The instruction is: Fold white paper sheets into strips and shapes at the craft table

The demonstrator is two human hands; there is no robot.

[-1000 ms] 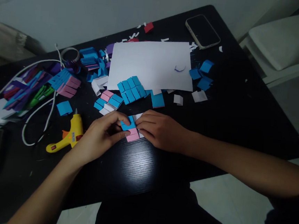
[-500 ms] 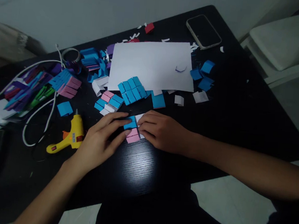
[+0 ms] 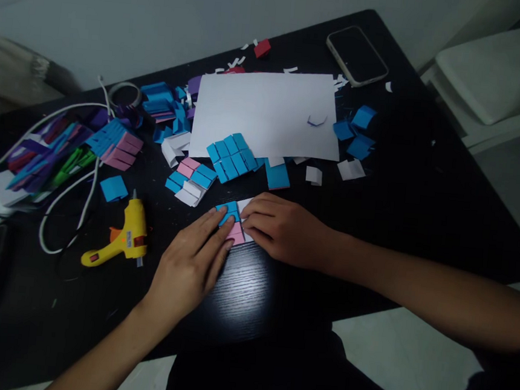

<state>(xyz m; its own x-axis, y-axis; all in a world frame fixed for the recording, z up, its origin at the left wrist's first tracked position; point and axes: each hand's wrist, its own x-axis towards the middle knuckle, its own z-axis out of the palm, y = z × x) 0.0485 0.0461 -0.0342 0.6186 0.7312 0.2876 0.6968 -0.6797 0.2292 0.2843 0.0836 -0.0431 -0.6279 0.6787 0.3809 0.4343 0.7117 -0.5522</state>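
Note:
Four-part folded paper patches lie together on the dark table under my fingers: a blue folded paper piece (image 3: 227, 210), a pink folded paper piece (image 3: 237, 234) and a white folded paper piece (image 3: 244, 206). My left hand (image 3: 195, 253) reaches in from the left, its fingers stretched out with the tips resting on the blue and pink pieces. From the right, my right hand (image 3: 279, 228) has its fingers bent and close together on the white part, covering much of it. Just beyond is a similar block of joined blue paper pieces (image 3: 231, 158), touching a white sheet (image 3: 267, 110).
A yellow glue gun (image 3: 131, 232) lies left of my left hand. A white cable (image 3: 43, 224) loops around coloured paper strips (image 3: 50, 146). A pink, blue and white paper block (image 3: 191, 180) sits nearby. Loose blue squares (image 3: 359, 146) and a phone (image 3: 358, 56) lie at the right.
My left hand has shifted right and turned, its fingers now lying further over the blue and pink pieces. My right hand stays nearly where it was.

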